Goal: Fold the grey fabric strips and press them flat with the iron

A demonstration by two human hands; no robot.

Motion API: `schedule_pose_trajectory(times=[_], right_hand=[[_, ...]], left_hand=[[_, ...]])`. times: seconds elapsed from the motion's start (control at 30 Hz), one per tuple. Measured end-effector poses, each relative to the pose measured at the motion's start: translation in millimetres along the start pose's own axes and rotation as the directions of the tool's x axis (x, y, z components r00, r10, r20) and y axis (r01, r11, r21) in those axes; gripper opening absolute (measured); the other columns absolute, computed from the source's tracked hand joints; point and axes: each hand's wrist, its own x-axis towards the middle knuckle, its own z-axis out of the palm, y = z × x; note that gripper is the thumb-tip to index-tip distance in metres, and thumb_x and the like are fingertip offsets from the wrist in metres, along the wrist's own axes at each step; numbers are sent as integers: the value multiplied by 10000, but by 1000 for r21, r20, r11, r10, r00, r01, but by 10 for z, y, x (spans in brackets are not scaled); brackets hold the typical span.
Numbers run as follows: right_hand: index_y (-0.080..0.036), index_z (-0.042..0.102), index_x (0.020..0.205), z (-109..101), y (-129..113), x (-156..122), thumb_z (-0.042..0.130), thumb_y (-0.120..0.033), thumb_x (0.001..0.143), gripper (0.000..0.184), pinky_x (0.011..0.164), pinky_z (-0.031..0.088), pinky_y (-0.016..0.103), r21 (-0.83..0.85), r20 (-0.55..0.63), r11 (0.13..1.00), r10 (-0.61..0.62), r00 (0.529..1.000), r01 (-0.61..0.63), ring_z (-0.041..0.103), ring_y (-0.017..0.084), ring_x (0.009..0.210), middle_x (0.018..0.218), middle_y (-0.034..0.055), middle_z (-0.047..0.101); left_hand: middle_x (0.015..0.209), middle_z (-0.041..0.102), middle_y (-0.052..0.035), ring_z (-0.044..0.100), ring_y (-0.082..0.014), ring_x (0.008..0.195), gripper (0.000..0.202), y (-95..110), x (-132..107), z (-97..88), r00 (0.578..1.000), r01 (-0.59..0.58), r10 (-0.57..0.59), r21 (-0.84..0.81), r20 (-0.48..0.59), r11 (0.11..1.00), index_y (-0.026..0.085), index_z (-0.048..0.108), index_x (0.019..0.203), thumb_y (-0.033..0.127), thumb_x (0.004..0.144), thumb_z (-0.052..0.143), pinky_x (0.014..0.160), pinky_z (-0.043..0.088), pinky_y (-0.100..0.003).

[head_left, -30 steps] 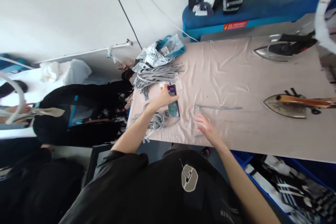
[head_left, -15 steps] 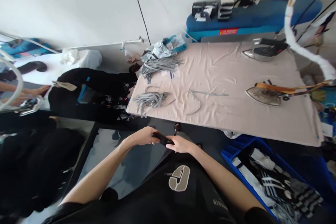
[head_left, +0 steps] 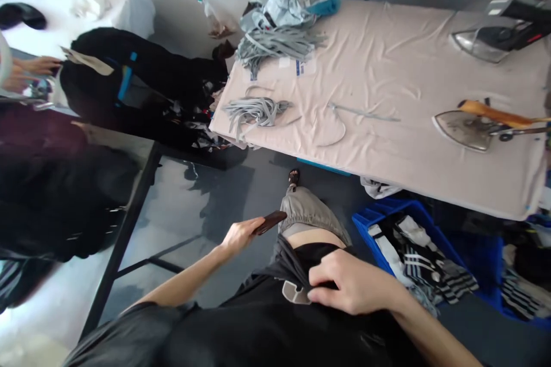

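Observation:
My left hand [head_left: 243, 235] is closed round one end of a phone [head_left: 271, 221], dark and flat, held out over the floor in front of my waist. My right hand [head_left: 344, 281] grips the bunched front of my black T-shirt [head_left: 297, 266], pulled up so that the waist of my grey trousers [head_left: 307, 206] shows. Part of the shirt's pale print peeks out beside the right fingers.
A cloth-covered table [head_left: 387, 166] bears bundles of grey cords [head_left: 258, 110] and two irons, one being an iron with a wooden handle [head_left: 467, 129]. Blue crates [head_left: 364, 221] of garments stand below. Another person's hand [head_left: 43, 66] works at far left beside black fabric [head_left: 163, 69].
My right hand has let go of the phone and taken hold of my shirt, lifting it. My left hand keeps the phone. The view has tilted downward.

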Motion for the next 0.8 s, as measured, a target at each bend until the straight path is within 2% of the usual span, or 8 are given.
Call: schedule_pose_trajectory(times=[0.07, 0.23, 0.4, 0.53, 0.7, 0.8], right_hand=[[-192, 533, 697, 65, -14, -13, 576, -416, 956, 345, 646, 298, 264, 44, -48, 999, 6, 999, -4, 429, 91, 638, 641, -44, 491], [-188, 525, 704, 138, 116, 248, 567, -421, 956, 346, 630, 308, 262, 137, -102, 990, 45, 994, -31, 425, 92, 631, 658, -44, 497], [-182, 479, 682, 177, 101, 392, 553, -389, 960, 355, 621, 283, 264, 164, -160, 986, 65, 985, -39, 392, 88, 624, 629, -50, 451], [-180, 428, 660, 159, 70, 499, 550, -346, 953, 358, 611, 267, 264, 163, -184, 985, 85, 979, -55, 382, 85, 629, 632, -49, 436], [-180, 440, 673, 102, 106, 556, 552, -342, 948, 338, 619, 273, 263, 153, -198, 983, 133, 971, -104, 404, 89, 647, 650, -45, 451], [-180, 474, 701, 102, 122, 572, 540, -363, 956, 321, 631, 289, 256, 178, -214, 977, 157, 964, -119, 419, 93, 669, 679, -41, 475]], left_hand=[[1461, 628, -21, 610, -235, 1346, 541, 1, 153, 113, 999, -52, 51, -54, -14, 997, 327, 637, 1367, 209, 851, 528, 1137, 502, -412], [1460, 632, -29, 596, -206, 1359, 531, -123, 676, 227, 993, -120, 118, -94, -33, 988, 285, 656, 1339, 142, 833, 579, 1169, 475, -394], [1374, 695, -47, 665, -200, 1261, 571, -228, 956, 473, 995, -50, 42, -81, -92, 996, 238, 647, 1354, 44, 827, 544, 1110, 516, -359], [1403, 674, -70, 646, -213, 1287, 588, -235, 925, 637, 990, -57, 45, -87, -134, 995, 207, 625, 1383, 29, 833, 518, 1115, 508, -370], [1432, 654, -56, 621, -175, 1312, 553, -208, 674, 652, 982, -164, 154, -97, -108, 982, 215, 586, 1426, 83, 906, 454, 1131, 490, -328], [1466, 621, -76, 590, -200, 1345, 525, -112, 835, 678, 988, -137, 133, -52, -74, 989, 220, 541, 1465, 144, 948, 488, 1144, 479, -354]])
